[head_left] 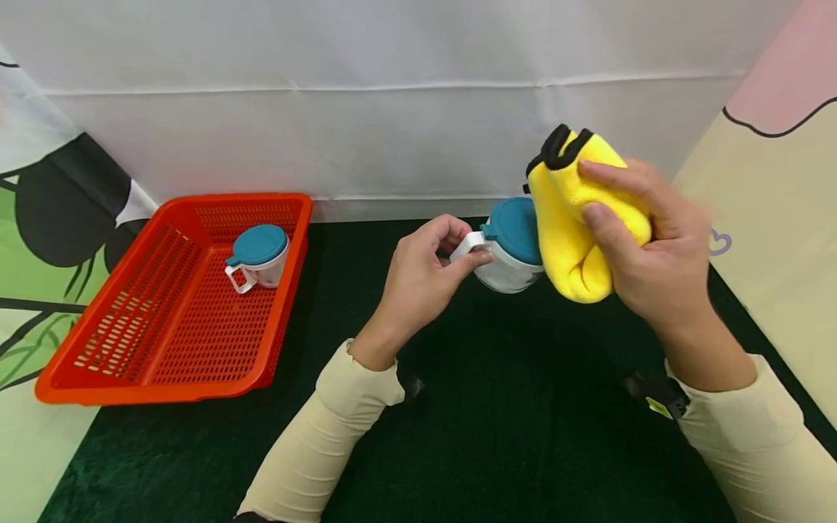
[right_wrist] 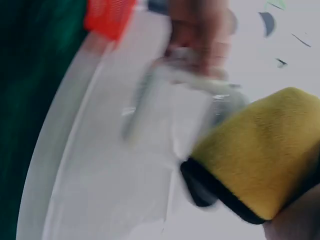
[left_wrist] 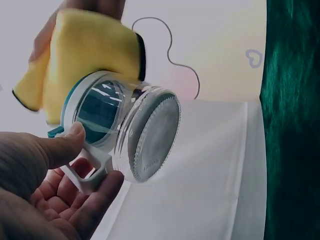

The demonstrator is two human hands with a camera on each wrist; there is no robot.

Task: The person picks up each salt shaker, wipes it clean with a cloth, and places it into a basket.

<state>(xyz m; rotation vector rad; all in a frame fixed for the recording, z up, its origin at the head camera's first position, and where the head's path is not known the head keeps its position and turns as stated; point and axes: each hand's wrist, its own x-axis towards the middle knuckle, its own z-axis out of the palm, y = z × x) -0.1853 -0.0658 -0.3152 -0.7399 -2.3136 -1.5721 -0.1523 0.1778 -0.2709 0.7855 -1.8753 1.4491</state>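
Note:
My left hand [head_left: 425,280] grips the white handle of a clear glass jar [left_wrist: 150,135] with a teal lid [head_left: 515,229]. In the left wrist view the jar is tilted, its round ribbed base showing. A folded yellow cloth [head_left: 575,225] with black edging is held in my right hand [head_left: 667,254], thumb and fingers pinching it. The cloth overlaps the lid's right side in the head view. In the right wrist view the cloth [right_wrist: 265,150] is close beside the blurred jar.
At the left stands an orange-red plastic basket [head_left: 163,392] with slotted walls. A second lidded jar [head_left: 261,254] with a white handle sits inside it, near its right wall. Dark green cloth [head_left: 497,421] covers the table, and a white sheet [head_left: 418,145] hangs behind.

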